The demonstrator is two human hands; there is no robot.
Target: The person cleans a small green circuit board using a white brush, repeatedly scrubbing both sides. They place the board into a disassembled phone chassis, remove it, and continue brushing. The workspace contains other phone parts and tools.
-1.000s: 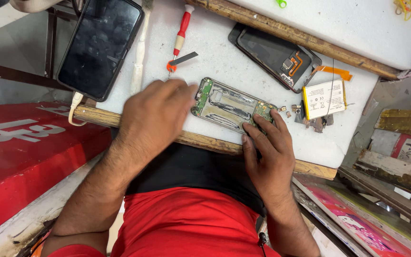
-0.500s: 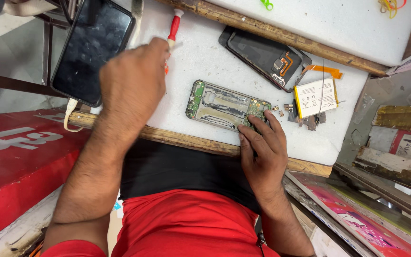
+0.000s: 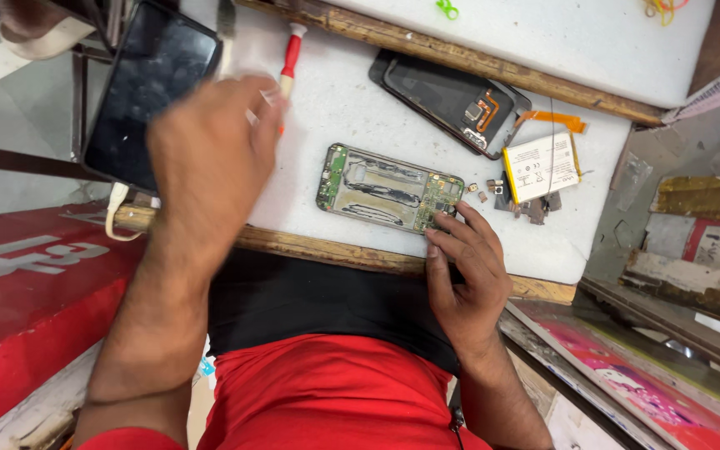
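Opened green-and-silver phone frame [image 3: 389,190] lies mid white bench [image 3: 335,108]. Right hand [image 3: 464,271], fingers spread, pins its 4 o'clock corner, gripping nothing. Left hand [image 3: 210,158], blurred, grip unclear, is beside red-handled screwdriver [image 3: 291,54] at 11 o'clock. Probably tool-fetch step; needs secure pickup.

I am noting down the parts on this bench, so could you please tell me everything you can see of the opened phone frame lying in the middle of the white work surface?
The opened phone frame lies flat, its long side roughly along the near edge of the white work surface. It looks like a grey metal chassis with green circuit boards at both ends, dark smears across the bare middle and a rectangular cut-out near the left end. No cover or battery sits in it. The right hand touches its near right corner with its fingertips; the left hand is clear of it.
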